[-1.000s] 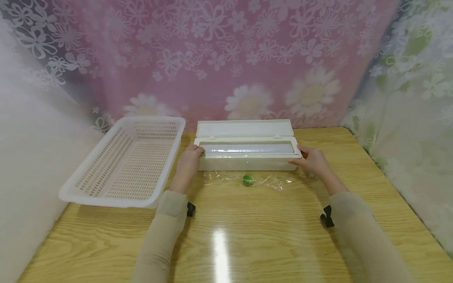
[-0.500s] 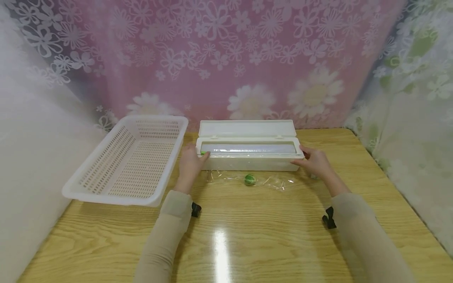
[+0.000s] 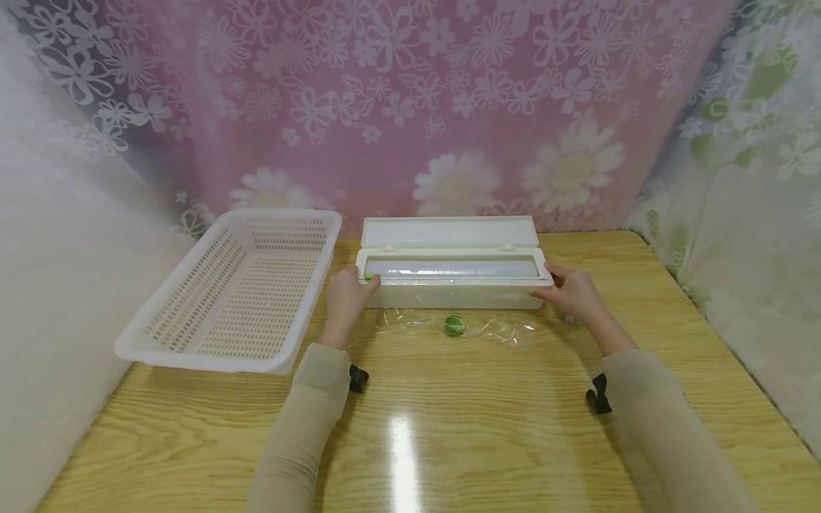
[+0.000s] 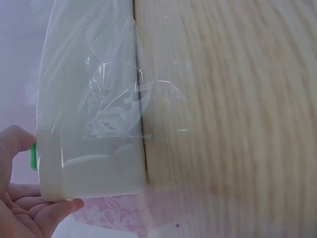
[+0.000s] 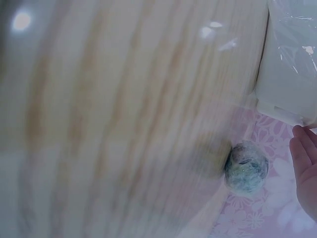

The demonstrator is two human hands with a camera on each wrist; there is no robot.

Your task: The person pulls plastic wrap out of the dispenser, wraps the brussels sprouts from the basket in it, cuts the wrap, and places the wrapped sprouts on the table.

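A white cling film dispenser point(image 3: 452, 296) stands at the back of the table with its lid point(image 3: 449, 232) raised and a film roll point(image 3: 452, 268) inside. My left hand point(image 3: 344, 296) grips its left end, the thumb beside a small green slider point(image 4: 33, 156) on the front edge and the fingers around the end wall. At the opposite end, my right hand point(image 3: 574, 292) holds the corner between thumb and fingers. Clear film point(image 4: 106, 99) drapes down the front and onto the table. On that film sits a small round green item point(image 3: 454, 325).
To the left stands a white plastic basket point(image 3: 295, 335) with slotted walls. A film-wrapped round greenish thing point(image 5: 246, 168) lies close to my right hand. Black clips point(image 3: 599, 395) show at both wrists. A floral curtain point(image 3: 385, 107) hangs behind the table point(image 3: 487, 442).
My left thumb has shifted to the front left corner, and the green slider shows more. The right hand keeps its hold. The whole head view has drifted slightly.
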